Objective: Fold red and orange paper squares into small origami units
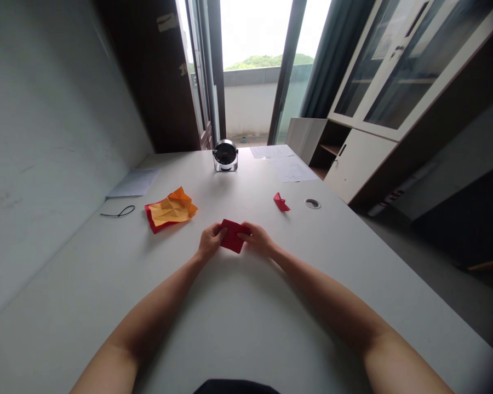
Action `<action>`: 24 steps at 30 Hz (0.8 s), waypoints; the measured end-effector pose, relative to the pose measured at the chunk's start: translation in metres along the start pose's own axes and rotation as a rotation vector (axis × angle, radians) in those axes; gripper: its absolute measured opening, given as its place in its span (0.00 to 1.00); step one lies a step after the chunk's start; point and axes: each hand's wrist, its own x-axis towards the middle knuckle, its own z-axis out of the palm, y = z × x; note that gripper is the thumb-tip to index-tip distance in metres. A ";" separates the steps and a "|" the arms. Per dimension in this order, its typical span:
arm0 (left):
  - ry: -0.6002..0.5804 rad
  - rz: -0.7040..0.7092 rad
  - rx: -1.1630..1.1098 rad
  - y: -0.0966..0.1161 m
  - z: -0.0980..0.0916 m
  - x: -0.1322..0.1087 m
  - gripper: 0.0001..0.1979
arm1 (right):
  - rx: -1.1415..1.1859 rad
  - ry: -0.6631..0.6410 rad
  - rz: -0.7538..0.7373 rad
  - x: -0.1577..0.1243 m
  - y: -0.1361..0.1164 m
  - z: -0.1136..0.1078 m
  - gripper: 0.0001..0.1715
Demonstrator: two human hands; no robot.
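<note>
A small red folded square of paper [231,238] is held between my two hands, tilted a little, over the middle of the white table. My left hand [210,239] pinches its left edge, thumb on top. At the opposite edge my right hand [256,237] grips it the same way, the thumb lying across the red face. The fingers beneath the paper are hidden. Up and to the right sits a folded red paper boat [281,202]. To the left lie creased orange paper [173,208] and a red sheet [152,223] partly under it.
On the white table [238,317], a round black-and-silver device [225,155] stands at the far edge. White papers [293,167] lie at the back right, another sheet [135,183] at the back left. A black cord loop [119,212] lies near the wall, a cable hole [313,203] at right.
</note>
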 end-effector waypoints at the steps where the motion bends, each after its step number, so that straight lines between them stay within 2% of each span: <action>1: -0.005 0.003 -0.008 -0.001 0.000 0.000 0.15 | 0.012 0.017 -0.002 0.001 0.001 0.000 0.11; 7: -0.067 0.021 0.011 -0.005 -0.002 0.002 0.14 | 0.111 0.089 0.007 0.003 0.001 -0.002 0.12; 12: -0.033 0.026 0.015 -0.005 -0.002 0.002 0.13 | 0.173 0.071 0.015 0.001 -0.002 -0.002 0.13; 17: 0.040 0.014 0.006 -0.004 -0.003 0.003 0.14 | 0.304 -0.001 0.016 0.002 0.005 0.000 0.17; 24: 0.032 0.009 -0.003 -0.006 -0.004 0.003 0.14 | 0.264 -0.001 -0.016 0.002 0.010 0.002 0.17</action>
